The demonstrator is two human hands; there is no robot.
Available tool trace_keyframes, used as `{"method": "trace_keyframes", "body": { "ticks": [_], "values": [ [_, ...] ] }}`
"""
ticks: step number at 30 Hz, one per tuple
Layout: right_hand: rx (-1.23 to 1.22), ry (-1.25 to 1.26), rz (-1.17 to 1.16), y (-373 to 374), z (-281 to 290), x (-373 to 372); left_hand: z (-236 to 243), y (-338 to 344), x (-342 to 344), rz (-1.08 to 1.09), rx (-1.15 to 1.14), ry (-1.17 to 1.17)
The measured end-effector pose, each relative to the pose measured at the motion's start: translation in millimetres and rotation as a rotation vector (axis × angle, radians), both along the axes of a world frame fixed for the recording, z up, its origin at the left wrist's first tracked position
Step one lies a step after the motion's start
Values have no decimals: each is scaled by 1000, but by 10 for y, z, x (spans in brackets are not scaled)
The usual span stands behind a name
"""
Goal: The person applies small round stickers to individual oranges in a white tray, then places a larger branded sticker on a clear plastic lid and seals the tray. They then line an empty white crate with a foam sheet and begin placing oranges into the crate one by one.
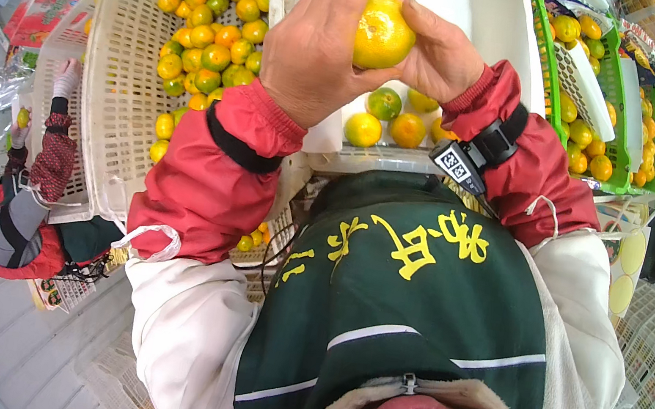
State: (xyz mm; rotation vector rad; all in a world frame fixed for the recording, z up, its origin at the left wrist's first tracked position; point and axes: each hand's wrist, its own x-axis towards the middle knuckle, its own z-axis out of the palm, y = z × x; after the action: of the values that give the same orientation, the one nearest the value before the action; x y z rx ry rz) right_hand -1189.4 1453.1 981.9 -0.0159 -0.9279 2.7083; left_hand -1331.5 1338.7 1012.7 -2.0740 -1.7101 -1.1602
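Between both hands I hold one yellow-orange mandarin, its stem end facing up. My left hand is curled around its left side, and my right hand closes on it from the right with thumb and fingers. Just below the hands, several loose mandarins, green-and-orange ones among them, lie in a white-lined tray; an orange one sits near its front edge. The hands partly hide that tray.
To my left stands a large pale plastic basket with many mandarins heaped at its right side. Green crates of mandarins line the right. A co-worker at the far left holds a small fruit. Stacked crates stand lower right.
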Motion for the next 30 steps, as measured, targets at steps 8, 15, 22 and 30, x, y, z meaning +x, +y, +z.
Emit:
{"method": "trace_keyframes", "body": {
  "ticks": [8, 15, 22, 30],
  "values": [
    [1240, -796, -86, 898, -833, 593, 8, -856, -878, 338, -109, -445],
    [2117, -1239, 477, 879, -1724, 832, -426, -1268, -1326, 442, -69, -921],
    [2170, -1235, 718, 733, -1894, 919, -391, -1443, -1502, 423, 50, -1038],
    [2031, -1318, 865, 686, -1661, 957, -441, -1463, -1581, 317, 99, -1091]
  ]
}}
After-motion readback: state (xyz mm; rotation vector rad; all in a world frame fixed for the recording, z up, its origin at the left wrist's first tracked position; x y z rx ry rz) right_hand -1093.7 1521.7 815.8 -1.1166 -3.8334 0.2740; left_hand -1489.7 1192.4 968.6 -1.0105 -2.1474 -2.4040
